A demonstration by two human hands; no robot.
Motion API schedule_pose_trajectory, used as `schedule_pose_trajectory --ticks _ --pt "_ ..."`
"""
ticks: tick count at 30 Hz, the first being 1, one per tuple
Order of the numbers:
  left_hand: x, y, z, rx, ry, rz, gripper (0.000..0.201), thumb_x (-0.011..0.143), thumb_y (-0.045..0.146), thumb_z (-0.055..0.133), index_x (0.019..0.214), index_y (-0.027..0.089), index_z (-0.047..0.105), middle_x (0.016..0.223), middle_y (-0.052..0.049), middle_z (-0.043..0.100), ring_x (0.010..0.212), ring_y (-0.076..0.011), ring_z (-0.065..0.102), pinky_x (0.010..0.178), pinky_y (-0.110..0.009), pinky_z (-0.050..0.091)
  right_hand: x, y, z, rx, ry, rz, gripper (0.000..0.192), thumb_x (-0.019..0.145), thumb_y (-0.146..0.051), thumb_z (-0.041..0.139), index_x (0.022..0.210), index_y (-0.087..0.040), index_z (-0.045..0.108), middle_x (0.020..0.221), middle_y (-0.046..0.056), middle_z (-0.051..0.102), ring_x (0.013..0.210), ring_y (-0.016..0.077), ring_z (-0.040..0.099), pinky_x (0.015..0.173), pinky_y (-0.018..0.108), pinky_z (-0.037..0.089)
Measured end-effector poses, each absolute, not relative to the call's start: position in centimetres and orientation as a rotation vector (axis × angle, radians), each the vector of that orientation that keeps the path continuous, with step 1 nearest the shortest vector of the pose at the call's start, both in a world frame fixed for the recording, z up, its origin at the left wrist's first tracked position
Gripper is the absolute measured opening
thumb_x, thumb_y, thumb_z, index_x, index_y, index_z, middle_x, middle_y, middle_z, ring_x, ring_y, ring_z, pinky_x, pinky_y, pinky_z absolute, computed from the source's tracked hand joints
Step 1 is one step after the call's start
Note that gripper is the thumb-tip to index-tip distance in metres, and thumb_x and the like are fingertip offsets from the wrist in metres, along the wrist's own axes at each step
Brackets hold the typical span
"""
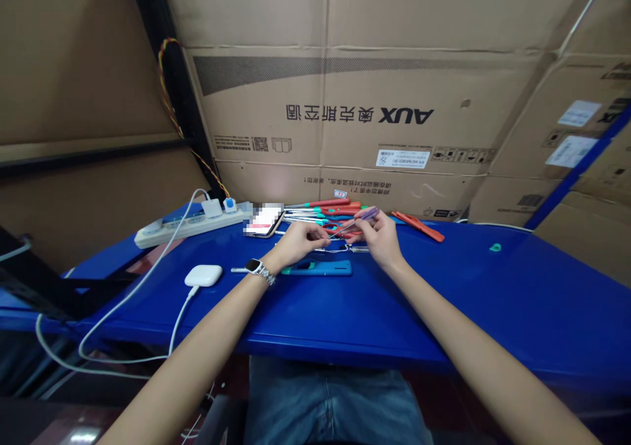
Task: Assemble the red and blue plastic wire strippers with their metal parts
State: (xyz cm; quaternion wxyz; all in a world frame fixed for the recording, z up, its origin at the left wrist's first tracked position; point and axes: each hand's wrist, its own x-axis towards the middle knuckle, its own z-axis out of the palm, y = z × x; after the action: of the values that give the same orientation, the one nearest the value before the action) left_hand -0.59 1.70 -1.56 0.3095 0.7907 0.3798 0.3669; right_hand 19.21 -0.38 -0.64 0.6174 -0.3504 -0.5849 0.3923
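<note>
In my right hand (pixel 382 238) is a slim tool with a purple handle (pixel 367 214), which looks like a small screwdriver. Its thin metal shaft points left and down toward my left hand (pixel 305 241). The fingertips of my left hand are pinched near the shaft's tip; what they hold is too small to make out. Just below my hands lies a blue long-necked lighter (pixel 335 269) with its metal tube to the left, partly behind my left wrist. Small dark and metallic parts (pixel 352 248) lie on the table beneath my right hand.
Behind my hands lie several red and blue long-necked lighters (pixel 340 203). Orange handle pieces (pixel 419 225) are to their right. A phone (pixel 263 221), power strip (pixel 192 225) and white charging case (pixel 204 275) with cable sit left. A green bit (pixel 495 248) lies right on the blue table (pixel 468 287).
</note>
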Motion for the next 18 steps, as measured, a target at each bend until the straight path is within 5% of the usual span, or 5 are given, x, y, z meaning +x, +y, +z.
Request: schedule_pose_trajectory --ticks 18 --pt "-0.27 1.60 -1.96 2.285 1.079 0.908 0.023 0.081 0.037 0.064 0.078 0.015 0.071 0.072 -0.005 0.071 0.064 -0.0166 0.061 0.062 -0.027 0.044 18.72 -0.87 -1.08 -0.816 -1.452 0.803 0.025 0.080 -0.040 0.063 0.089 -0.022 0.049 0.077 0.003 0.070 0.072 0.0202 0.072 0.053 0.028 0.058"
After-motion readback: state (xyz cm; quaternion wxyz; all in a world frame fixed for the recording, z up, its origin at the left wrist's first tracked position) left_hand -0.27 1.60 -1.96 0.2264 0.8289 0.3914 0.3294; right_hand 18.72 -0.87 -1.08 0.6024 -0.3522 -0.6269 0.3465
